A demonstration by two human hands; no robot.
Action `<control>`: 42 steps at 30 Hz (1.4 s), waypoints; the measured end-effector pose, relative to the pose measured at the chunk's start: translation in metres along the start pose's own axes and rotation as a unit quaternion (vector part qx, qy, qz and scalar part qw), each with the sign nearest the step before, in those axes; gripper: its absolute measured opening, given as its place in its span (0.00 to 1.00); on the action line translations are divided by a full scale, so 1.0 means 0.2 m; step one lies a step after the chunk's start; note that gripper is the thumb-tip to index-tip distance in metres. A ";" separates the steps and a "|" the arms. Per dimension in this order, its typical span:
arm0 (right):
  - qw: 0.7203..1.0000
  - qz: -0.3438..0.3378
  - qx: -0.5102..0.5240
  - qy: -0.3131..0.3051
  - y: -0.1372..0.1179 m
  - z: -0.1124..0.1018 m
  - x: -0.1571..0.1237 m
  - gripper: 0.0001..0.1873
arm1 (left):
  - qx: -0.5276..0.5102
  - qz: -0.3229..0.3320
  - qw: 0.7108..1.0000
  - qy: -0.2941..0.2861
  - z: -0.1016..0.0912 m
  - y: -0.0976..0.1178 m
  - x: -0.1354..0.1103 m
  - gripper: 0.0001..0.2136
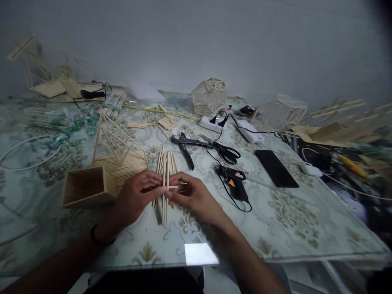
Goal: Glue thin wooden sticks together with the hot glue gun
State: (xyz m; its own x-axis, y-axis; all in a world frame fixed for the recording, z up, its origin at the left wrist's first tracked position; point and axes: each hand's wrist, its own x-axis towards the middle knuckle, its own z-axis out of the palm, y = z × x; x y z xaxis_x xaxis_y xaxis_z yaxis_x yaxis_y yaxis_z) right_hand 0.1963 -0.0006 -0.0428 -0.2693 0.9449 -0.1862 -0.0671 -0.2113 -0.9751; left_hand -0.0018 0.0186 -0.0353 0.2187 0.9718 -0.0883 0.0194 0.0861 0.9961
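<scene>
At the middle of the table, my left hand (pixel 137 194) is closed on thin wooden sticks (pixel 164 208), which run lengthwise away from me. My right hand (pixel 191 192) pinches at the same spot, with a short stick (pixel 173 187) lying crosswise by its fingertips. More loose sticks (pixel 172 159) lie beneath and beyond my fingers. Left of my left hand stands an open wooden box (pixel 84 185). Behind it is a slatted stick panel (pixel 128 165) with a triangular stick frame (pixel 114 141) on it. Exact finger contact is partly hidden.
Pruning-type cutters (pixel 185 147), black scissors (pixel 226 151), a corded glue gun (pixel 234 179) and a phone (pixel 275 168) lie to the right. Power strips (pixel 211 123) and a stick polyhedron (pixel 210 96) stand farther back. Bundled sticks (pixel 113 102) and plastic wrapping (pixel 73 126) are at left.
</scene>
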 end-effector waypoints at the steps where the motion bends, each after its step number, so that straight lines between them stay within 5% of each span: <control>1: 1.000 -0.013 -0.014 0.007 0.00 0.00 0.00 0.22 | -0.017 -0.001 1.000 0.009 0.00 0.00 0.00 0.12; 4: 0.997 -0.055 -0.047 0.030 -0.01 0.01 -0.01 0.19 | -0.054 -0.021 0.998 0.014 0.01 0.01 -0.01 0.16; 10: 0.993 -0.088 -0.069 0.033 -0.02 0.01 -0.02 0.14 | -0.038 -0.030 0.999 -0.020 0.01 0.02 -0.02 0.08; 42: 0.999 -0.042 -0.018 0.026 -0.02 -0.01 -0.01 0.19 | -0.086 -0.034 0.995 -0.041 0.02 0.03 -0.01 0.09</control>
State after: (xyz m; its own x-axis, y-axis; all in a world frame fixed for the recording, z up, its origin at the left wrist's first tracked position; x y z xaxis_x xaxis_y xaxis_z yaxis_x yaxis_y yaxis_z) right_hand 0.1980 -0.0004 -0.0391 -0.2130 0.9709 -0.1096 -0.0517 -0.1232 -0.9910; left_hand 0.0009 0.0163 -0.0298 0.3024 0.9417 -0.1477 -0.1283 0.1938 0.9726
